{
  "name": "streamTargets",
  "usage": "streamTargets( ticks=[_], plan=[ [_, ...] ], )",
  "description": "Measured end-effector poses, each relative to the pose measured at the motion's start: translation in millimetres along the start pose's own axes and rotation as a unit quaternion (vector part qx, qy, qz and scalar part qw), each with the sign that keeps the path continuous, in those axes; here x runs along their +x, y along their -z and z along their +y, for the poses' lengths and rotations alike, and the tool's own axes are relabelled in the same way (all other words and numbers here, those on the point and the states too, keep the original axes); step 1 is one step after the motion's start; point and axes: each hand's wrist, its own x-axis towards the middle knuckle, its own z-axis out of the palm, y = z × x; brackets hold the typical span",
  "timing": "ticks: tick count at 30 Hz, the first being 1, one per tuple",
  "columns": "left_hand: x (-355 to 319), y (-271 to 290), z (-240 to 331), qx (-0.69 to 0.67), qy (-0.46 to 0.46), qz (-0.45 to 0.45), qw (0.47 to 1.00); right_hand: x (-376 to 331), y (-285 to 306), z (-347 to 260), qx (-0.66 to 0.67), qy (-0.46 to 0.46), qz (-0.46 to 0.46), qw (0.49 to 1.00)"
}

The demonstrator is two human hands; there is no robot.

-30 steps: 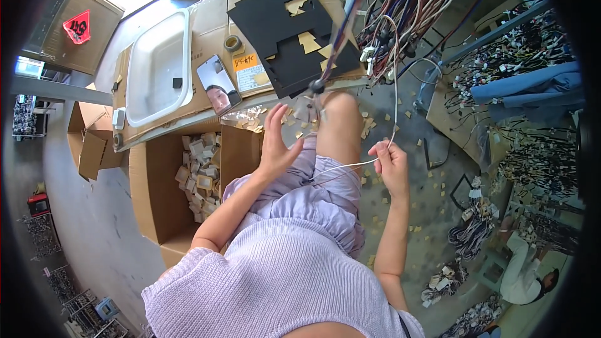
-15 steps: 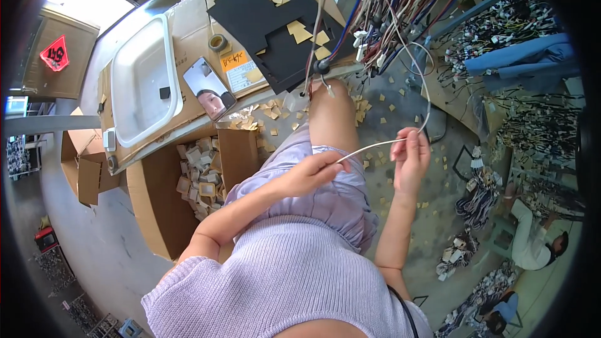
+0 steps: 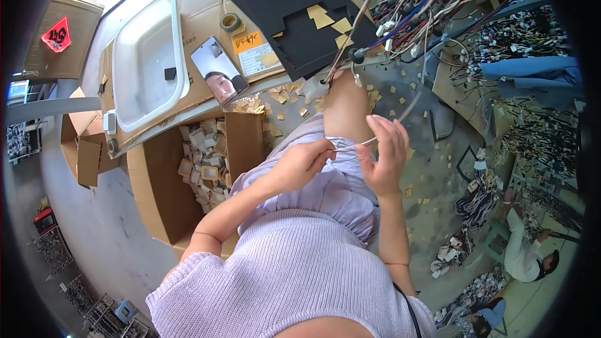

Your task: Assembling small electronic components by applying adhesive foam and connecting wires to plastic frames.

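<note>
Over your lap | left hand (image 3: 299, 164) is pinching the white wire (image 3: 350, 146) end | right hand (image 3: 383, 156) is holding it loosely | keep it taut, clear of the harness (image 3: 426, 6).

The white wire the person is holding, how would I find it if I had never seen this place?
Start at the big tangle of coloured cables hanging over the top of the picture. Below it is the person's bare knee, and just under that the left hand and right hand meet. The white wire is the single thin pale strand pinched between them, curving up alone towards the tangle.
</note>
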Motion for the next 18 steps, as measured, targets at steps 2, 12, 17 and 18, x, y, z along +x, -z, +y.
streamTargets(
  ticks=[2, 12, 17, 18],
  plan=[
    [3.6, -1.6, -9.1, -0.073, 0.091, -0.03, 0.993, -4.1, -12.7, 14.6, 0.061, -0.031, 0.06, 0.996],
    [62.3, 15.8, -98.2, -0.307, 0.075, 0.224, 0.922, 73.7, -77.6, 124.1, 0.459, -0.404, 0.013, 0.792],
    [82.2, 34.5, -103.7, -0.563, 0.022, 0.163, 0.81, 77.2, -105.6, 164.9, 0.298, -0.373, 0.011, 0.879],
    [83.9, 37.0, -110.7, -0.636, -0.021, 0.118, 0.763, 77.6, -105.2, 162.2, 0.279, -0.345, -0.011, 0.896]
  ],
)
